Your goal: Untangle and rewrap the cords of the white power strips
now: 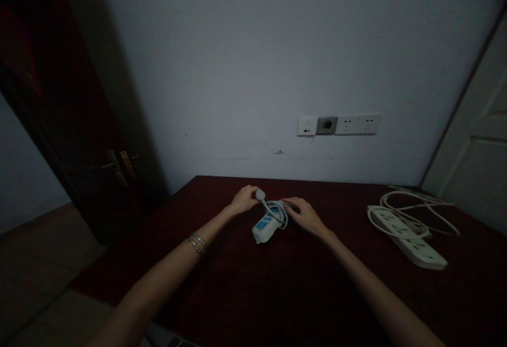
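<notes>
A small white power strip with blue sockets lies on the dark red table, its grey cord coiled at its far end. My left hand is closed round the cord's white plug, held just above the table. My right hand rests on the coiled cord, fingers curled over it. Two thin bangles sit on my left wrist.
A longer white power strip with a looped cord lies at the table's right. A row of wall sockets sits above the table. A dark wooden door stands at the left, a white door at the right.
</notes>
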`<state>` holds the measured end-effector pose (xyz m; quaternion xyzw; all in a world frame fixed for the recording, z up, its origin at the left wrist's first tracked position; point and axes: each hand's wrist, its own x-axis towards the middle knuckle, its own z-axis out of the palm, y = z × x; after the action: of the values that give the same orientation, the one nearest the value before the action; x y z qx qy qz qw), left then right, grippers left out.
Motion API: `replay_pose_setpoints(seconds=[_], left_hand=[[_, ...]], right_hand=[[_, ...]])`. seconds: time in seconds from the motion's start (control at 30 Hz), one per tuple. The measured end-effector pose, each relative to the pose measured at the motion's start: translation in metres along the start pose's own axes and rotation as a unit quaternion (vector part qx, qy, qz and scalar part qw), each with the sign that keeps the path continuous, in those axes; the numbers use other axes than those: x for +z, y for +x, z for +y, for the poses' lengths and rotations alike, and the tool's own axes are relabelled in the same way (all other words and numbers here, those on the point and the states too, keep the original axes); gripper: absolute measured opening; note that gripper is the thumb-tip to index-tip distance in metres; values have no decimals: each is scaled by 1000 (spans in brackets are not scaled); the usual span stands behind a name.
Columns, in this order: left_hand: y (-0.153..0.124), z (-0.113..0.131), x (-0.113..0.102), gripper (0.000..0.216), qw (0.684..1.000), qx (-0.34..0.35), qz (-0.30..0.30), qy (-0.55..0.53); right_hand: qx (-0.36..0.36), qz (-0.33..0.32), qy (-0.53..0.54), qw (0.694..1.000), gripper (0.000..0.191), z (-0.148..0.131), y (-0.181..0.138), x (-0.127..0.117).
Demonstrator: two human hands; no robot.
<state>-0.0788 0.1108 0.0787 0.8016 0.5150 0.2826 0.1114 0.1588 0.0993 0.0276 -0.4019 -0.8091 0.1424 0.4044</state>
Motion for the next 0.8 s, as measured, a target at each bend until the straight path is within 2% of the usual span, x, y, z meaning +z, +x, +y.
replay_pose_setpoints(seconds=[0.07, 0.17, 0.33, 0.43, 0.57, 0.7, 0.8], left_hand=[[7, 0, 2, 22, 998, 2, 26, 63], [21, 2, 8, 21, 998, 21, 20, 60], [39, -6, 29, 21, 990, 32, -122, -68], [43, -13, 36, 23, 984, 13, -157, -85], [42, -17, 30, 26, 968, -20, -222, -114], [37, -19, 21, 37, 929, -96, -290, -207], [30, -23, 19, 39, 907, -118, -287, -283]], right_hand=[[-15, -21, 20, 999, 34, 0, 0, 4], [-22, -30, 53, 998, 32, -2, 0, 9], [10, -50, 173, 984, 27, -3, 2, 7], [81, -19, 236, 968, 27, 2, 6, 5], [170, 56, 223, 958, 28, 16, 11, 9], [245, 70, 222, 941, 38, 23, 12, 17], [309, 53, 242, 918, 47, 20, 10, 22]])
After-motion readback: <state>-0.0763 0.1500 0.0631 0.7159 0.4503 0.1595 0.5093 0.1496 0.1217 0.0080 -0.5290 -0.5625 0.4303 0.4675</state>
